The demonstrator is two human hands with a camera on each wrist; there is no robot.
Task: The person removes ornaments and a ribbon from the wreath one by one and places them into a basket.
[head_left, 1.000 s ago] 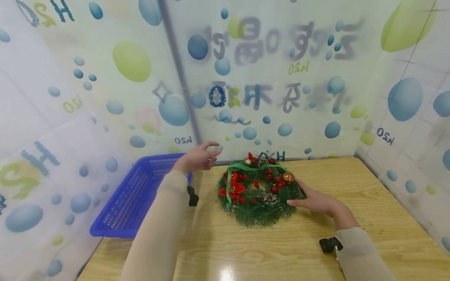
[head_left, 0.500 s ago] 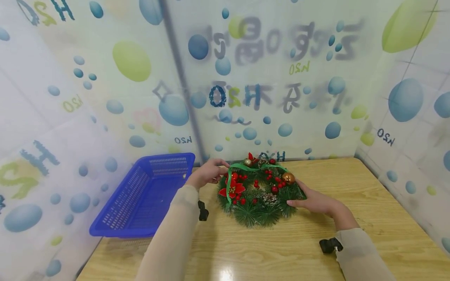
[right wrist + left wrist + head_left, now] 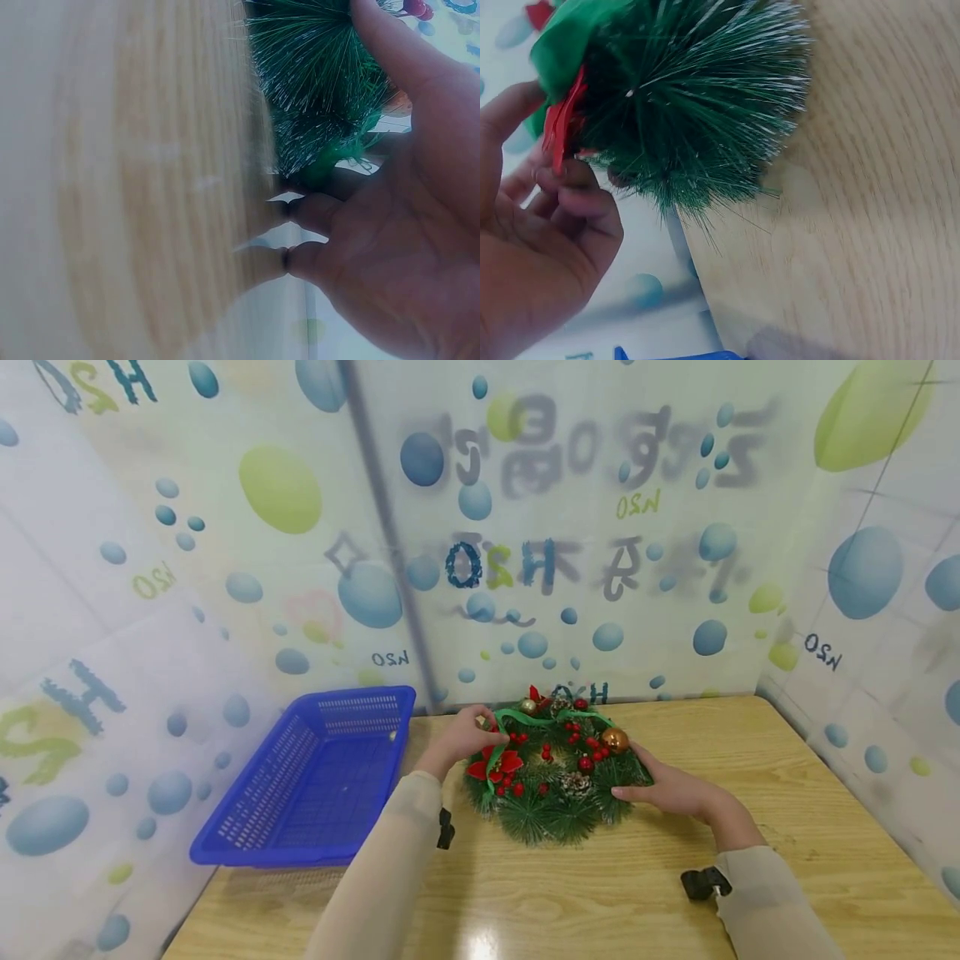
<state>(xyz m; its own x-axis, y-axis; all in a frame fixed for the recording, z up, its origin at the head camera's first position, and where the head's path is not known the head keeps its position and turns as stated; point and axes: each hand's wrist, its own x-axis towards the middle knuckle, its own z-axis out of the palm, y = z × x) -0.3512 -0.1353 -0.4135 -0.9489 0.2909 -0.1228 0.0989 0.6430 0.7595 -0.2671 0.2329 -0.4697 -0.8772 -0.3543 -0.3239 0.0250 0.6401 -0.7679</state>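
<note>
A green Christmas wreath (image 3: 532,814) lies on the wooden table, trimmed with red berries, pine cones, a gold ball (image 3: 615,741) and a red poinsettia (image 3: 504,765). Over its top and left side runs a green ribbon (image 3: 528,720). My left hand (image 3: 459,742) pinches the ribbon at the wreath's left; in the left wrist view its curled fingertips also touch a red petal (image 3: 564,124). Gripping the wreath's right edge is my right hand (image 3: 678,789), thumb over the needles and the other fingers around the outer side. In the right wrist view, some fingertips touch the table.
A blue plastic basket (image 3: 330,806) with perforated walls stands on the table's left side. The wooden table (image 3: 570,902) reaches back to a curtain (image 3: 600,635) printed with bubbles. Black straps with mounts are on both wrists.
My left hand has come right and slightly down, from above the basket's edge to the wreath's left side, and taken hold of the ribbon, which has shifted a little. My right hand stays put.
</note>
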